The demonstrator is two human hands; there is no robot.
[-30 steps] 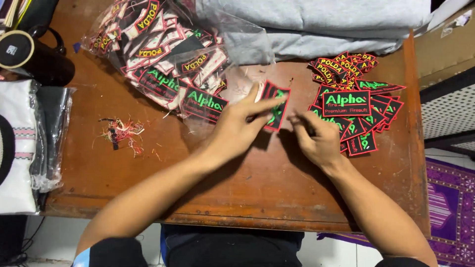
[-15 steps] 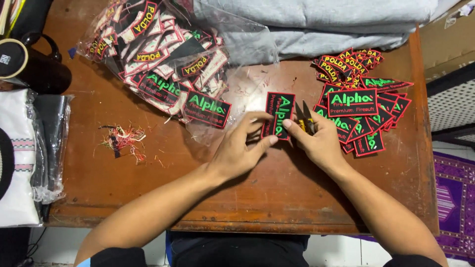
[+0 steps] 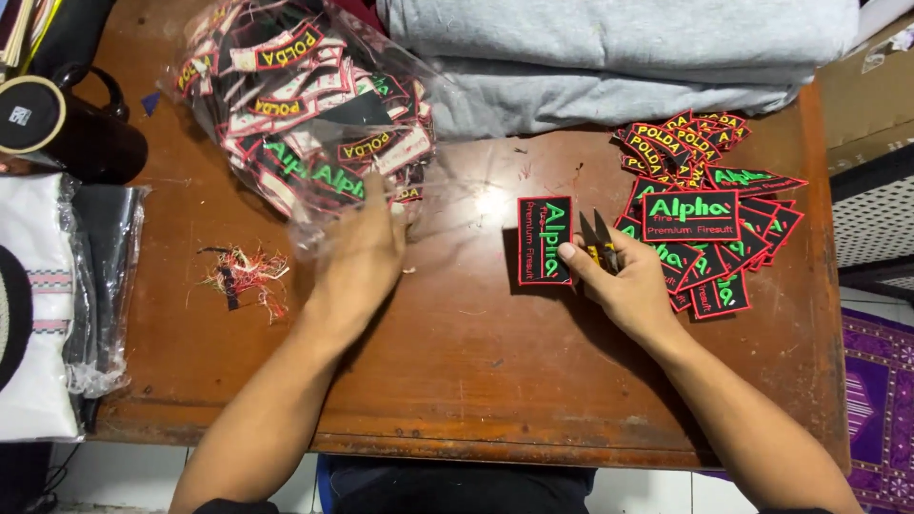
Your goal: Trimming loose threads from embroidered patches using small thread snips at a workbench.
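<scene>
Black patch (image 3: 545,241) lies lengthwise away from the person (upright rectangle), right hand (image 3: 624,286) pinching snips (image 3: 598,236), points outward.

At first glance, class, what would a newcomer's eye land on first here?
Bright green-lettered black patches: one single patch lies mid-table beside the right hand, which holds small thread snips. A spread pile of patches sits at right. The left hand reaches a clear bag of patches at upper left.
</scene>
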